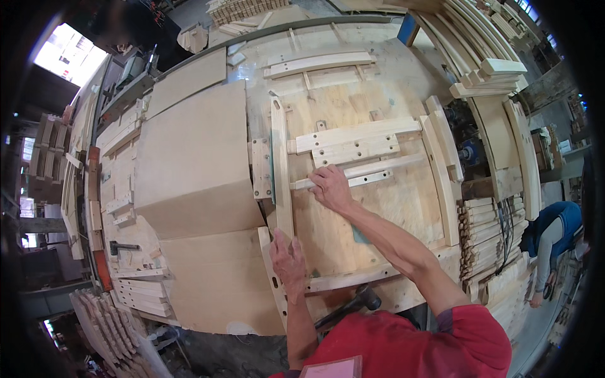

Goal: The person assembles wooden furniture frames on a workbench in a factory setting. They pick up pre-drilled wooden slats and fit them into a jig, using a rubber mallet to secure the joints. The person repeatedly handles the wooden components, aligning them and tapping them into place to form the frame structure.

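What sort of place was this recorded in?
Most likely a woodworking workshop: the right hand is on a wooden strip over a plywood worktable, a black mallet lies near the person, and wooden slats are stacked to the right.

head: left fisheye | from head height | faces down | near workbench [353, 101]

"What sort of place are you in?"

"You're in a woodworking shop. Your plywood-topped bench [403, 233] is laid out with pale, drilled wooden pieces, a slotted rail [282, 164] among them."

"And your tools?"

"You have a black mallet [350, 307] near your body and a hammer [120, 246] off to your left."

"What's around your bench?"

"Stacked slats [493, 236] to your right, more wooden parts [104, 321] piled at your left, and a person in blue [562, 227] farther right."
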`<action>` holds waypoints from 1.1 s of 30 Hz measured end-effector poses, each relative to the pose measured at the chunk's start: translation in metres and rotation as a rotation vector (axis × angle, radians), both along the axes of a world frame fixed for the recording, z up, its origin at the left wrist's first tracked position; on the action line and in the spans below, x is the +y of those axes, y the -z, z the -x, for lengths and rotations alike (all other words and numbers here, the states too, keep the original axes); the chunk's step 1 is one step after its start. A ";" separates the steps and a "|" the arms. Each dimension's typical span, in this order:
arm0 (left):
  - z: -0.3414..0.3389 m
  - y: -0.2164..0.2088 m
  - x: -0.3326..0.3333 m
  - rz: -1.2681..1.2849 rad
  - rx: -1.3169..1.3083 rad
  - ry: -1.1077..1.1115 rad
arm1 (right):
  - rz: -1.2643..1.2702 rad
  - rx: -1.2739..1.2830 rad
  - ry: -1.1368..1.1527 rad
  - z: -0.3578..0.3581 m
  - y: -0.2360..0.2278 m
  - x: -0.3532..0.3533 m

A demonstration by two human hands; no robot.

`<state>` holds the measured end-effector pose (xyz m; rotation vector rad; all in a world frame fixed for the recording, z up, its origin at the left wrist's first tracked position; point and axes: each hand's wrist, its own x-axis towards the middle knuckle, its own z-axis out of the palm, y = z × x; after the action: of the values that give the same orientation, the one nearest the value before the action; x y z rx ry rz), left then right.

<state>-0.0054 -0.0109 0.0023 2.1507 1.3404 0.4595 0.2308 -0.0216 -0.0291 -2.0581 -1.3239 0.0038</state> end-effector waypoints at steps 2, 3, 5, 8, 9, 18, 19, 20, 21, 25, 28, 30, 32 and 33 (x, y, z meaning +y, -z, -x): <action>0.000 -0.004 -0.002 0.076 0.002 -0.026 | 0.013 0.033 -0.031 -0.001 0.002 -0.002; -0.002 -0.004 -0.001 0.108 -0.003 -0.039 | 0.013 0.043 -0.048 -0.003 0.002 0.000; 0.001 -0.003 0.000 0.068 0.038 -0.039 | -0.014 0.047 -0.072 -0.003 0.002 0.000; -0.022 -0.008 0.004 -0.194 0.016 0.029 | -0.082 0.009 -0.070 -0.005 0.007 0.000; -0.038 -0.014 0.004 -0.304 -0.001 0.077 | -0.098 -0.002 -0.046 -0.007 0.012 -0.006; -0.247 -0.022 0.095 -0.414 -0.280 0.643 | -0.147 -0.140 0.317 -0.022 -0.038 -0.116; -0.269 -0.022 0.097 -0.376 -0.240 0.717 | -0.046 -0.192 0.483 -0.035 -0.041 -0.157; -0.287 -0.020 0.097 -0.338 -0.195 0.789 | 0.100 -0.402 0.676 -0.041 -0.042 -0.199; -0.303 -0.019 0.094 -0.281 -0.089 0.830 | 0.181 -0.380 0.781 -0.050 -0.047 -0.238; -0.329 -0.004 0.069 -0.212 0.082 0.893 | 0.394 0.008 0.909 -0.064 -0.046 -0.330; -0.329 -0.001 0.067 -0.225 0.076 0.881 | 0.286 0.132 0.863 -0.068 -0.038 -0.340; -0.330 -0.001 0.070 -0.219 0.089 0.870 | 0.268 0.100 0.854 -0.069 -0.036 -0.340; -0.328 0.000 0.072 -0.220 0.102 0.847 | 0.253 0.071 0.848 -0.072 -0.035 -0.336; -0.328 0.001 0.073 -0.220 0.085 0.846 | 0.255 0.059 0.852 -0.072 -0.034 -0.335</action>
<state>0.3223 0.0620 0.0013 2.6799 0.3246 0.1685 0.3024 -0.3567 0.0046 -2.6627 -0.3398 -0.1485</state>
